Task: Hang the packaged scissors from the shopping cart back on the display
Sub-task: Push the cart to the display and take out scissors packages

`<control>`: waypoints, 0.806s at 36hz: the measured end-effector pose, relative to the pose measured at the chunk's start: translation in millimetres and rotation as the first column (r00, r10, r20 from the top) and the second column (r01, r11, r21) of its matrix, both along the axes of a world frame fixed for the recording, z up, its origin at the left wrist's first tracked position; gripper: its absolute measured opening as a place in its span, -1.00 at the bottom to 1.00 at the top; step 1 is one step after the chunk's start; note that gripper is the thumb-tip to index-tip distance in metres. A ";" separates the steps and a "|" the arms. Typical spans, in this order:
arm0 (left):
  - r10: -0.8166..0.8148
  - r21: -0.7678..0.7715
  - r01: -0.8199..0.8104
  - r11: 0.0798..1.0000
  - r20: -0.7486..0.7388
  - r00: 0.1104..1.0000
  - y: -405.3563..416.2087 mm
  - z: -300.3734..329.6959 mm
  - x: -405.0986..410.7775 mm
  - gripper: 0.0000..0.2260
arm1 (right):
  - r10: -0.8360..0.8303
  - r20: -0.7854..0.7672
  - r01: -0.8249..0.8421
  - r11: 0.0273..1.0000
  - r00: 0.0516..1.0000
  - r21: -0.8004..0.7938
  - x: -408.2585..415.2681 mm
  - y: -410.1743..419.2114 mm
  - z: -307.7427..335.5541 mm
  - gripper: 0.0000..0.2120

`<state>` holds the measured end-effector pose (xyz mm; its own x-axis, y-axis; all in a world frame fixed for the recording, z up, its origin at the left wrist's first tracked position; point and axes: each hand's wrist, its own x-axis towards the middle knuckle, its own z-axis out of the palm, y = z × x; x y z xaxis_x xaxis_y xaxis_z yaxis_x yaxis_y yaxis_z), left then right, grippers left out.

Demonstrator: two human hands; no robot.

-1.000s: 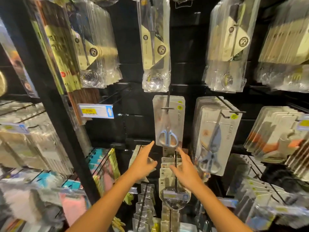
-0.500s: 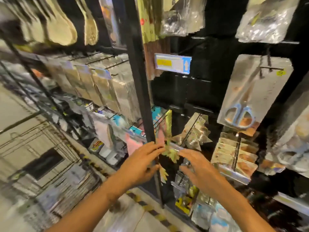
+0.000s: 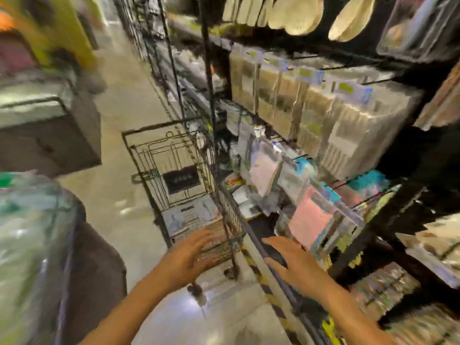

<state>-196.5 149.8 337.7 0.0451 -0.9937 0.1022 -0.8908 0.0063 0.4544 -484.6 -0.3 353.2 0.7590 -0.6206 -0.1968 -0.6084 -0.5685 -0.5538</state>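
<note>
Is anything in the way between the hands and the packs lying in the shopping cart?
Nothing visible blocks the left hand: it hovers open at the near end of the shopping cart, whose top is open, with the flat packages lying inside. The right hand is outside the cart's wire side. The picture is blurry.

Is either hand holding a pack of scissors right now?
No. The left hand and right hand are both spread and hold nothing, reaching toward the shopping cart.
</note>
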 end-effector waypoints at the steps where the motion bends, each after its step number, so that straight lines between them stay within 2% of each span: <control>1: 0.056 0.024 -0.057 0.998 0.005 0.998 12.2 -7.3 17.2 -0.53 | 0.006 -0.007 -0.005 1.000 1.000 0.019 17.5 1.6 -8.4 -0.50; 6: 0.273 0.100 -0.266 0.959 -0.064 0.960 63.8 -33.9 87.2 -0.50 | 0.023 -0.029 -0.019 0.992 0.999 0.124 97.0 14.9 -46.0 -0.50; 11: 0.416 0.209 -0.388 0.897 -0.111 0.902 98.1 -68.2 137.1 -0.51 | 0.049 -0.090 -0.033 0.986 0.995 0.166 159.3 27.6 -67.1 -0.49; 19: 0.452 0.298 -0.386 0.873 -0.193 0.871 95.2 -95.2 179.3 -0.52 | 0.065 -0.148 -0.037 0.982 0.987 0.187 218.2 14.7 -74.0 -0.49; 22: 0.453 0.289 -0.385 0.876 -0.222 0.864 79.5 -101.0 190.3 -0.41 | 0.068 -0.157 -0.036 0.980 0.985 0.197 231.4 -2.0 -78.8 -0.49; 25: 0.468 0.314 -0.391 0.865 -0.229 0.853 58.2 -108.0 200.8 -0.53 | 0.079 -0.157 -0.048 0.980 0.984 0.192 244.6 -22.8 -83.1 -0.49; 29: 0.464 0.346 -0.375 0.860 -0.225 0.857 16.7 -114.9 214.0 -0.55 | 0.094 -0.175 -0.058 0.978 0.980 0.199 264.2 -60.7 -99.9 -0.49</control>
<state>17.5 166.5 222.8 0.4474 -0.8553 -0.2614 -0.6042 -0.5046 0.6167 -220.4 -61.0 253.2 0.7429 -0.4993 -0.4458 -0.6681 -0.5110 -0.5409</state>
